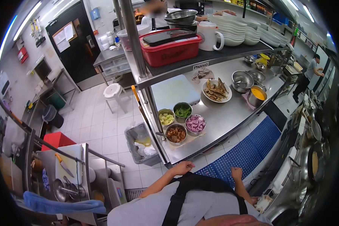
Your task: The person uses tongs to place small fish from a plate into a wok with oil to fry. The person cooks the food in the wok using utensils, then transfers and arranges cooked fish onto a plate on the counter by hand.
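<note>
My left hand (184, 168) hangs in front of the steel counter's near edge, its fingers loosely bent and nothing seen in them. My right hand (236, 173) is closed like a fist over the blue floor mat, with no object visible in it. Nearest my left hand on the counter (214, 126) are metal cups of browned chopped pieces (176, 133), diced purple onion (196, 123), cut greens (183, 111) and pale green cubes (166, 118). Beyond them sits a white plate of fried fish (217, 91). A pot of yellow liquid (257, 96) stands to its right.
A shelf with a red tub (170, 51), a mug (210, 37) and stacked white bowls (228, 33) overhangs the counter. Right of me runs a cooking line with pans (315, 163). A grey bin (141, 145) and a knife (64, 165) are left. Two other people (309, 75) work farther off.
</note>
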Motion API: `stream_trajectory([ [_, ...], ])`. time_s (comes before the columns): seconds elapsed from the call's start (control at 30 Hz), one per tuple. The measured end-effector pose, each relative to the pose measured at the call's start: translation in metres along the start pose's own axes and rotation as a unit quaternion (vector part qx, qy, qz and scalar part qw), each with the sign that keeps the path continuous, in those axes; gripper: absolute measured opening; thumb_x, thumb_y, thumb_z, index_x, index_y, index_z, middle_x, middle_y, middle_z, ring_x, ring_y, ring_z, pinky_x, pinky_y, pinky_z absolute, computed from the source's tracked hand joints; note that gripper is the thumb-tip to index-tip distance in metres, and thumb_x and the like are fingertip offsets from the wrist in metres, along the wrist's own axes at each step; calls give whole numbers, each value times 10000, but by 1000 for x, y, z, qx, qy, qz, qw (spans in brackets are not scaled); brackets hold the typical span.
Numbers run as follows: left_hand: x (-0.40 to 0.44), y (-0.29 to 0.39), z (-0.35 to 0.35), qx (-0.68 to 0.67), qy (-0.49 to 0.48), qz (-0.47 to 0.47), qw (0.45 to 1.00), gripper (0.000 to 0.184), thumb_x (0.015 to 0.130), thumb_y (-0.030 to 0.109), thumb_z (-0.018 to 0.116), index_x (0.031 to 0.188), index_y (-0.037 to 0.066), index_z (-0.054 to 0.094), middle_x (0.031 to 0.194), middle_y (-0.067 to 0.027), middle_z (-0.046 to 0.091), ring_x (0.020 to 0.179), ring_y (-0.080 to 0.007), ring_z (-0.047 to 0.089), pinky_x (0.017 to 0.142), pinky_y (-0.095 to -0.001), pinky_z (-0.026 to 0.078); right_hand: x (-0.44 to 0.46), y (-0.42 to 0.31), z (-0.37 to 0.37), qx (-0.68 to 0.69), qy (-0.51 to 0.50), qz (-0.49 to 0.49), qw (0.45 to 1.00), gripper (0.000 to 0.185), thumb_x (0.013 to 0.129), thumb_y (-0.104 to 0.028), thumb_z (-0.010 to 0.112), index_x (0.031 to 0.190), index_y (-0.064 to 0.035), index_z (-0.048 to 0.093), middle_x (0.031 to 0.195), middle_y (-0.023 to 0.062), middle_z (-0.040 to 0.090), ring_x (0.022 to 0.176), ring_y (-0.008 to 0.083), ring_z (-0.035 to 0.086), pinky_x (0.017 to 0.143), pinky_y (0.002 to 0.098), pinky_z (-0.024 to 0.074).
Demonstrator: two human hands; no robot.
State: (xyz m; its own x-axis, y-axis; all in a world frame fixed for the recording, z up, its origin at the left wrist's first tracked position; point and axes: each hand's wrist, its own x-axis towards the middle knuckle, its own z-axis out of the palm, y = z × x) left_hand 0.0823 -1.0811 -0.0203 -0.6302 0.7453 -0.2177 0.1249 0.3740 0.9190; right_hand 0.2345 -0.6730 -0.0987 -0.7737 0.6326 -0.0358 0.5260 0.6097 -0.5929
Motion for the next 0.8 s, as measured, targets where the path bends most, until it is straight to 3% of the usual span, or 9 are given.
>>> stream_trajectory([
  [0.1,3,15,2,-5,10,33,999,280,892,122,585,1139,30,678,1033,-131,726,964,-242,692,865,-348,532,0,-12,18,76,-69,55,993,366,846,-285,683,607,-8,679,577,147,653,548,322,644,584,459,489],
  [0.17,3,26,2,35,11,37,999,255,893,98,590,1121,32,684,1050,-129,728,969,-242,689,873,-347,530,-5,18,50,60,-109,58,991,359,811,-305,667,643,10,686,639,210,660,590,350,656,626,473,499],
  [0.27,8,38,-3,-29,13,20,999,231,895,43,564,1091,22,684,1038,-128,730,993,-224,683,881,-345,527,-40,43,53,-14,-115,55,992,363,769,-330,660,664,16,698,656,239,662,633,377,677,667,486,513],
  [0.33,17,41,-4,-76,56,32,995,171,894,-2,509,968,-4,663,983,-123,722,988,-194,674,863,-321,528,-58,57,51,-48,-91,81,991,374,754,-346,660,670,15,703,662,240,665,674,388,695,691,489,522],
  [0.43,27,38,-7,-132,90,51,986,165,905,13,475,891,-4,639,970,-110,712,942,-171,666,843,-303,529,-73,152,64,-113,-125,69,983,401,768,-366,657,700,26,708,712,247,681,763,391,720,715,489,530],
  [0.5,34,34,-9,-216,73,43,973,188,919,27,450,854,5,625,971,-100,706,909,-156,658,831,-292,526,-80,131,23,-60,-125,160,977,404,771,-368,659,698,27,707,723,249,682,770,394,719,710,489,529],
  [0.53,35,39,-12,-208,63,47,975,203,926,37,443,860,7,633,972,-95,704,899,-149,653,828,-290,525,-87,125,7,-36,-126,207,970,406,772,-369,660,697,28,706,728,250,683,774,395,718,708,489,528],
  [0.63,42,47,-12,-219,34,21,975,225,980,123,475,920,18,665,945,-65,697,861,-127,639,797,-274,512,-99,123,8,-41,-118,179,976,406,768,-366,661,697,32,704,722,249,681,771,402,714,697,485,524],
  [0.8,57,82,-31,-174,126,33,976,244,1015,244,564,992,27,674,937,-25,699,820,-86,621,770,-249,497,-88,162,41,-55,-105,142,983,404,763,-361,660,696,35,701,707,257,672,768,415,707,686,483,521],
])
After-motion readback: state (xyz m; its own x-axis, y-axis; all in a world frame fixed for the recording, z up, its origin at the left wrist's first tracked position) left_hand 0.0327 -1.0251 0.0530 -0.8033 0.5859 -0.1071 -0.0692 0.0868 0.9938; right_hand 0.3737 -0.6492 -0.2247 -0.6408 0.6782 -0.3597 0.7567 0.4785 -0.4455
